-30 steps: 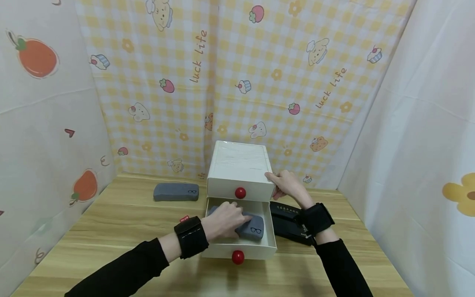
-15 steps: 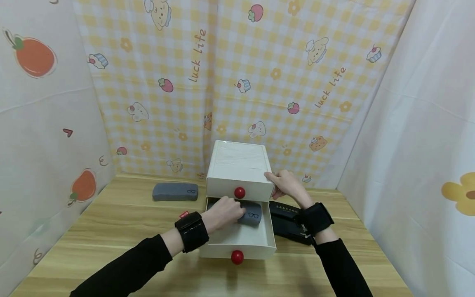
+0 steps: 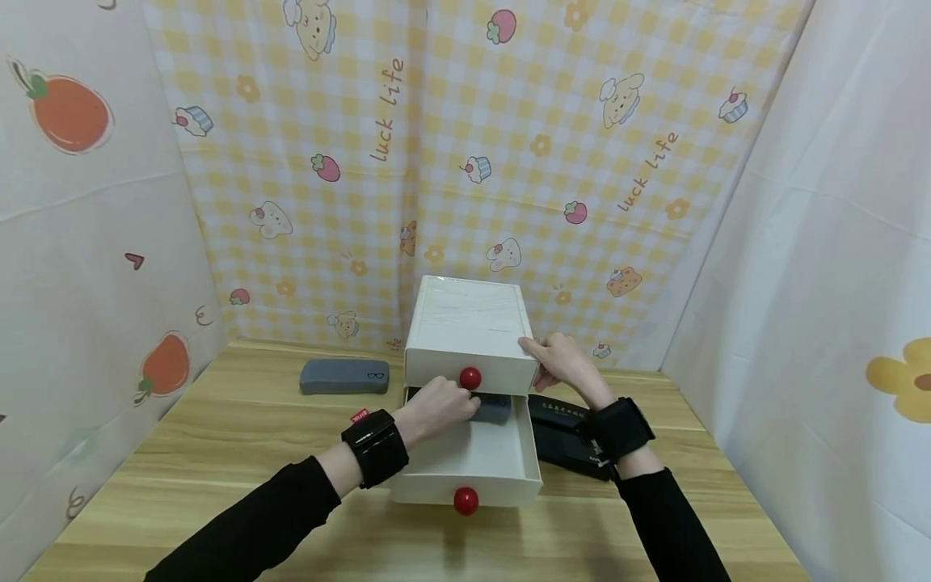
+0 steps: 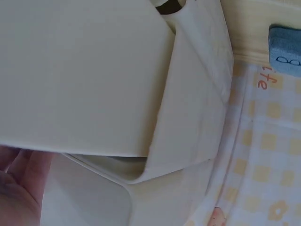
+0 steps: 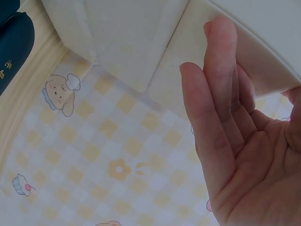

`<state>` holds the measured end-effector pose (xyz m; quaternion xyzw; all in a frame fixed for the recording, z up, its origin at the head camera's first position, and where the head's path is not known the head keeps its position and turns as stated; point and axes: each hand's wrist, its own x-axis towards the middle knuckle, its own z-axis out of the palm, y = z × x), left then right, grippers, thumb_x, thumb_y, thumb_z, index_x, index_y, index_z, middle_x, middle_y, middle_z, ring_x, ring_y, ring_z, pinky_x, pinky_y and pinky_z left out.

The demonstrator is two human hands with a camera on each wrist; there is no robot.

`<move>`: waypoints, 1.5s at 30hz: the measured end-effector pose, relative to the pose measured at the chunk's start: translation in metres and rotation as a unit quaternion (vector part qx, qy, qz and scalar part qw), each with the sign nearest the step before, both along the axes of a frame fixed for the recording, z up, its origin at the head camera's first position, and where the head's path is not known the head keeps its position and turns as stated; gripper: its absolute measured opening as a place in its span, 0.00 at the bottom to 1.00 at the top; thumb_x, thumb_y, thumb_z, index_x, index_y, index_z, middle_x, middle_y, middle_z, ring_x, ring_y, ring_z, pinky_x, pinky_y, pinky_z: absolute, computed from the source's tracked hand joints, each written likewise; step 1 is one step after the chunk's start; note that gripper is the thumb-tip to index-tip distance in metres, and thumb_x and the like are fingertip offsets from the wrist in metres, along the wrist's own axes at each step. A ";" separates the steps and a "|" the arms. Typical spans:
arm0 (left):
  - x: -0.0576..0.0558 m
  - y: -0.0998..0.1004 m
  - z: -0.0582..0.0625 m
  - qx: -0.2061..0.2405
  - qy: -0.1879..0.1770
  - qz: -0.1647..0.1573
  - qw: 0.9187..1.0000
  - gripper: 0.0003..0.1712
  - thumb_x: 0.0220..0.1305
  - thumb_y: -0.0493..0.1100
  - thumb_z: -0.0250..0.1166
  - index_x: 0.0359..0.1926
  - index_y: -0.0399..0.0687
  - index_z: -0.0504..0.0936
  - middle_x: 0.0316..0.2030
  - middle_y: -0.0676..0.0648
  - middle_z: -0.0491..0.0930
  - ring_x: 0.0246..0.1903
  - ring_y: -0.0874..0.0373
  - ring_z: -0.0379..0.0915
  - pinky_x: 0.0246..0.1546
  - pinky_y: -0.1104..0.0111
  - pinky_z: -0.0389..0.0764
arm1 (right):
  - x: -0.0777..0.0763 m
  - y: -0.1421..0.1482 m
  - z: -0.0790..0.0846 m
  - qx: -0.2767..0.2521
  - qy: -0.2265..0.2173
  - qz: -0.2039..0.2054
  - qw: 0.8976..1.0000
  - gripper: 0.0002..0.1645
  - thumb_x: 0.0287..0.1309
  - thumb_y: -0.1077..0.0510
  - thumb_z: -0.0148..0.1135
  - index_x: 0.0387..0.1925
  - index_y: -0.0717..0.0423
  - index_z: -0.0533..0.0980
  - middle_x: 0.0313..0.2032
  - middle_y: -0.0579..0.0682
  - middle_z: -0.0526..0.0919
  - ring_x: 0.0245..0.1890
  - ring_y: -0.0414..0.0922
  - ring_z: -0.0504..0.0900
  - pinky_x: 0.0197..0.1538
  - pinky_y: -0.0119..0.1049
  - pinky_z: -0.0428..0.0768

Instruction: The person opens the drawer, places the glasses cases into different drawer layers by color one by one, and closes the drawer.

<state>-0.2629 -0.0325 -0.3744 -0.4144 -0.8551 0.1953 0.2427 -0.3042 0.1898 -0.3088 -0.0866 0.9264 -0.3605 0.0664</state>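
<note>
A white two-drawer box (image 3: 473, 315) stands in the middle of the table in the head view. Its lower drawer (image 3: 505, 491) is pulled out, and the upper one is closed. Inside the lower drawer my left hand (image 3: 439, 406) grips a grey glasses case (image 3: 493, 409) near the back, fingers curled down over it. The hand hides the case's left part. White box walls fill most of the left wrist view, the fingers partly hidden behind an edge. My right hand (image 3: 569, 364) rests at the box's top right front corner; its fingers (image 5: 207, 103) lie fairly straight along the side.
Another grey glasses case (image 3: 344, 377) lies on the table left of the box. To the right, partly behind the right wrist, is a black case (image 3: 563, 453) with gold lettering. Red knobs (image 3: 466, 501) stick out from the drawer fronts. A patterned curtain (image 3: 349, 210) hangs behind.
My left hand has moved the glasses case from the middle of the lower drawer toward its back, partly under the upper drawer. The right hand has stayed at the box's corner.
</note>
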 end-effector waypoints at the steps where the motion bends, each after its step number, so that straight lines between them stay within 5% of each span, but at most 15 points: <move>1: 0.000 -0.001 -0.001 0.002 -0.005 0.000 1.000 0.07 0.57 0.38 0.67 0.34 0.57 0.85 0.19 0.55 0.81 0.14 0.65 0.69 0.15 0.78 0.67 | 0.000 0.000 0.000 0.000 0.000 0.000 1.000 0.31 0.67 0.41 0.48 0.29 0.64 0.82 0.13 0.51 0.81 0.16 0.44 0.83 0.24 0.35 0.82; 5: 0.003 -0.011 -0.001 0.040 -0.022 -0.010 0.999 0.03 0.59 0.43 0.66 0.34 0.57 0.85 0.22 0.55 0.83 0.14 0.65 0.65 0.14 0.78 0.60 | -0.001 0.001 -0.001 0.002 0.000 0.001 1.000 0.32 0.67 0.41 0.48 0.27 0.64 0.81 0.13 0.51 0.81 0.16 0.45 0.83 0.24 0.35 0.82; 8: 0.004 -0.023 -0.004 0.114 -0.022 -0.047 0.992 0.02 0.59 0.45 0.66 0.30 0.56 0.84 0.22 0.56 0.84 0.15 0.67 0.69 0.14 0.80 0.60 | -0.001 0.001 -0.002 0.001 -0.003 0.003 1.000 0.32 0.67 0.40 0.48 0.27 0.64 0.81 0.13 0.51 0.81 0.17 0.45 0.83 0.25 0.35 0.83; 13: -0.002 -0.049 -0.013 0.246 0.028 -0.130 0.960 0.04 0.52 0.44 0.70 0.25 0.52 0.83 0.20 0.57 0.83 0.15 0.68 0.75 0.16 0.83 0.67 | -0.001 0.001 -0.002 -0.001 -0.005 0.001 1.000 0.32 0.67 0.40 0.48 0.27 0.64 0.80 0.13 0.50 0.81 0.16 0.43 0.83 0.25 0.35 0.83; 18: -0.015 -0.081 -0.024 0.318 0.086 -0.147 0.933 0.03 0.48 0.40 0.66 0.22 0.49 0.80 0.16 0.55 0.80 0.10 0.69 0.69 0.11 0.83 0.63 | 0.000 0.001 -0.001 -0.003 -0.008 -0.001 1.000 0.32 0.67 0.41 0.48 0.29 0.64 0.80 0.13 0.51 0.81 0.15 0.43 0.82 0.25 0.35 0.83; 22: -0.028 -0.105 -0.037 0.358 0.098 -0.103 0.923 0.02 0.49 0.38 0.63 0.22 0.46 0.79 0.16 0.53 0.79 0.11 0.67 0.70 0.11 0.80 0.64 | 0.000 0.001 0.000 -0.002 -0.007 -0.003 1.000 0.32 0.67 0.41 0.47 0.30 0.65 0.81 0.13 0.51 0.81 0.15 0.42 0.82 0.25 0.35 0.83; 25: -0.036 -0.118 -0.047 0.369 0.092 -0.041 0.924 0.01 0.51 0.37 0.64 0.26 0.44 0.81 0.21 0.50 0.80 0.15 0.62 0.74 0.12 0.75 0.69 | 0.000 0.001 0.000 -0.002 -0.007 -0.005 1.000 0.32 0.67 0.41 0.48 0.29 0.65 0.81 0.13 0.51 0.81 0.15 0.42 0.82 0.25 0.35 0.83; 30: -0.047 -0.130 -0.060 0.348 0.038 0.060 0.935 0.12 0.54 0.41 0.68 0.39 0.40 0.83 0.34 0.43 0.82 0.33 0.51 0.79 0.28 0.64 0.80 | -0.001 0.000 -0.001 -0.003 -0.009 -0.005 1.000 0.31 0.67 0.40 0.48 0.28 0.64 0.80 0.13 0.51 0.81 0.16 0.43 0.82 0.26 0.35 0.83; 35: -0.060 -0.138 -0.071 0.312 -0.034 0.135 0.940 0.24 0.55 0.46 0.69 0.51 0.41 0.79 0.46 0.40 0.81 0.49 0.44 0.75 0.47 0.53 0.78 | -0.001 0.001 -0.001 -0.004 -0.008 -0.006 1.000 0.31 0.67 0.41 0.48 0.28 0.64 0.81 0.13 0.50 0.80 0.15 0.42 0.82 0.26 0.35 0.83; 45: -0.073 -0.157 -0.094 0.289 -0.152 0.235 0.916 0.35 0.55 0.48 0.70 0.63 0.43 0.70 0.60 0.34 0.70 0.62 0.35 0.62 0.57 0.38 0.65 | -0.001 0.002 -0.003 -0.012 -0.006 -0.003 1.000 0.31 0.66 0.40 0.48 0.28 0.63 0.81 0.13 0.51 0.81 0.16 0.44 0.83 0.26 0.35 0.83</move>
